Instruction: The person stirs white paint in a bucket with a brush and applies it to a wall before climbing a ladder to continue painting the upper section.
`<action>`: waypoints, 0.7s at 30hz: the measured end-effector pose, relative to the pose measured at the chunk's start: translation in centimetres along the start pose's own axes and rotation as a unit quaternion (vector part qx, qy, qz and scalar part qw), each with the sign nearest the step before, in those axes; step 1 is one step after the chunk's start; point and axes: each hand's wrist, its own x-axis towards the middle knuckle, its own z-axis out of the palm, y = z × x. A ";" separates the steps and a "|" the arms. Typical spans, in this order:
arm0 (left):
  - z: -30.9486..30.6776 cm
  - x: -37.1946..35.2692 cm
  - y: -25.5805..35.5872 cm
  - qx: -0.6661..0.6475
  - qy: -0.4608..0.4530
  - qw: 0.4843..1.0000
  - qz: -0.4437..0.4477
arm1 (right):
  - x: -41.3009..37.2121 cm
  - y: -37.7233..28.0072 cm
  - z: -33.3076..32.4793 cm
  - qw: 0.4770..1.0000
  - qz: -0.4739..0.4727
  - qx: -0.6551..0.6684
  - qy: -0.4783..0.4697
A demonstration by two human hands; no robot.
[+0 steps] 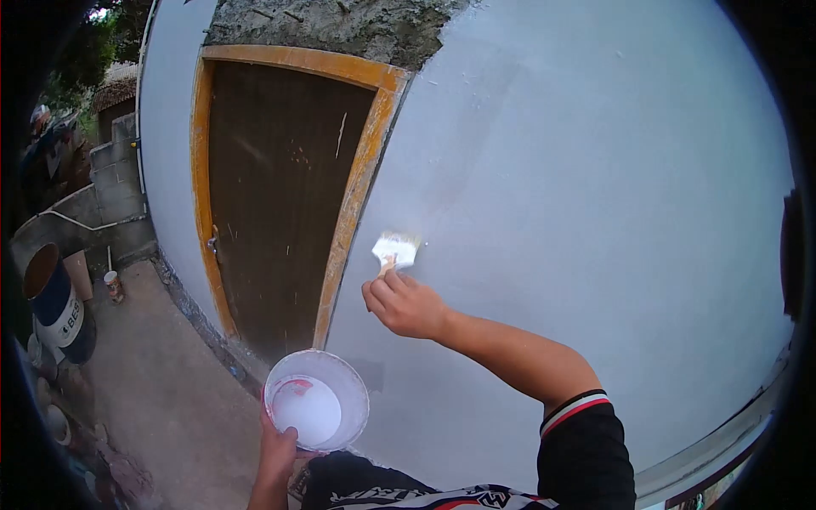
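Observation:
My right hand (406, 304) is closed around the wooden handle of a flat paintbrush (396, 249). The brush's white, paint-coated head is up against the pale wall (544, 221), a little right of the door frame. Low in the view, my left hand (278, 446) grips a round plastic bucket (355, 393) by its rim, thumb over the inner edge. White paint (316, 415) lies in the bottom of the bucket, with a pinkish smear on its inner side.
A dark brown door (280, 187) in a yellow-orange frame (350, 229) stands left of the brush, with rough bare cement (331, 32) above it. At the left, a blue drum (72, 327) and a small can (113, 287) stand on the concrete floor (170, 382).

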 end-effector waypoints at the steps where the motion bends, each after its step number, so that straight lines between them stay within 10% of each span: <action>1: -0.1 -0.3 0.0 0.001 0.005 1.000 -0.001 | 0.1 0.0 -0.1 0.997 0.054 0.061 -0.002; 7: -1.1 -0.4 -0.8 0.020 -0.001 1.000 -0.022 | 2.2 8.7 -4.1 0.920 0.336 0.199 0.017; 16: -0.9 0.9 -2.0 0.006 -0.016 0.999 -0.036 | 5.2 11.9 -9.8 0.979 0.143 -0.036 0.141; 21: -1.4 1.4 -1.9 0.029 -0.011 0.999 -0.022 | 1.9 7.1 -3.8 0.942 0.248 0.217 0.059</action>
